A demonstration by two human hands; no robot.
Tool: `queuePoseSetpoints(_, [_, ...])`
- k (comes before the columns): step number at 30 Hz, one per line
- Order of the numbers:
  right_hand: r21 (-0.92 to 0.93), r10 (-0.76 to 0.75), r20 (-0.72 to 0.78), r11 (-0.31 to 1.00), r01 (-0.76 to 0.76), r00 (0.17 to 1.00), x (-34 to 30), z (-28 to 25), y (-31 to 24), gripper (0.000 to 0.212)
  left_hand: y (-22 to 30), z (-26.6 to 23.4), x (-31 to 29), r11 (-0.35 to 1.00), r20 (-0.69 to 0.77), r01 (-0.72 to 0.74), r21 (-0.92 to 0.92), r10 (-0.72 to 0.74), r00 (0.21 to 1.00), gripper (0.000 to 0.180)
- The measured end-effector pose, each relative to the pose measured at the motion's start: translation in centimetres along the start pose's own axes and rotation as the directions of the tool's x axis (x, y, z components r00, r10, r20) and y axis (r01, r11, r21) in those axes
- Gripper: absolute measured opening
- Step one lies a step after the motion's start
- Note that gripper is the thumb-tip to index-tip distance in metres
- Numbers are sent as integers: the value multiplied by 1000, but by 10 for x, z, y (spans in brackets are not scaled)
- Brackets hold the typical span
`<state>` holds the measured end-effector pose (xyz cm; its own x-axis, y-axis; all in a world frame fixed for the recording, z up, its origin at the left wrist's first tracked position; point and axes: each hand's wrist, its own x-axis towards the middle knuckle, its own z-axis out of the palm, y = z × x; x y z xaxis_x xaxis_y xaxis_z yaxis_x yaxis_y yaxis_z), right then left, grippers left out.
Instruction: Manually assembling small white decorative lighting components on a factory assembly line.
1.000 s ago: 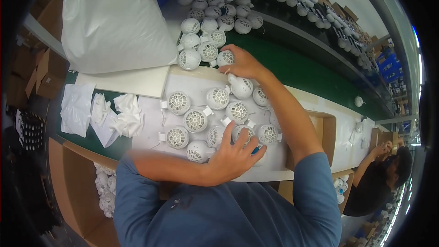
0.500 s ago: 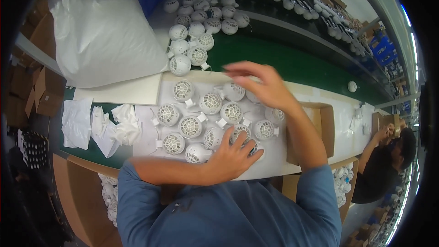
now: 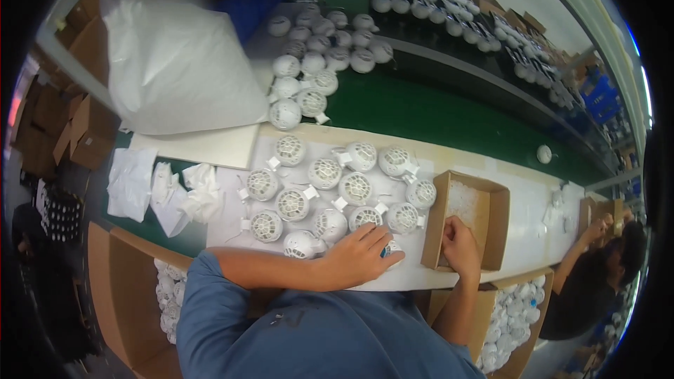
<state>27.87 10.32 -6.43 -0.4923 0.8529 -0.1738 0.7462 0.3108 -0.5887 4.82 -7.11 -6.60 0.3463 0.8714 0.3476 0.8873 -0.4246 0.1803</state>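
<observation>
My left hand (image 3: 358, 258) curls over a white ball-shaped unit (image 3: 397, 247) at the table's near edge; a bit of blue shows between thumb and fingers. Most of that unit is hidden. My right hand (image 3: 460, 244) is inside the near part of a shallow cardboard box (image 3: 500, 228), its fingers pinched together; what they hold, if anything, is hidden. Small whitish, translucent pieces (image 3: 461, 198) lie at the far end of this box. Left of it, several white balls with lattice-patterned fronts (image 3: 325, 173) and small square tabs are spread over the white table surface.
More white balls (image 3: 311, 102) cluster farther back, beside a large white bag (image 3: 186, 70). Crumpled white bags (image 3: 200, 193) lie at the left. Below the table edge stand cartons of white parts (image 3: 509, 326). A shelf of hanging units (image 3: 453, 24) runs behind; another person (image 3: 597, 274) works at right.
My right hand has come down from above the far balls, moving right and toward me into the cardboard box. My left fingers have drawn closer together around the near unit. The view has shifted slightly.
</observation>
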Motion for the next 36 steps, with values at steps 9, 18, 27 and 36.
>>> queuePoseSetpoints(9, [15,-38,-144,999,41,989,-2,8,-19,16,-43,-77,41,287,0,104,-952,-340,940,57])
queuePoseSetpoints(18, [-174,-91,-45,981,82,995,8,-10,-24,25,-80,-122,56,-62,-319,-395,-917,-481,817,75])
queuePoseSetpoints(27, [195,-83,-324,969,152,943,22,0,-21,12,-112,-114,47,3,-213,-276,-961,-642,736,44])
queuePoseSetpoints(36, [239,-39,-253,966,101,967,-8,-9,-55,12,-104,-114,49,-310,19,-111,-944,-387,922,16])
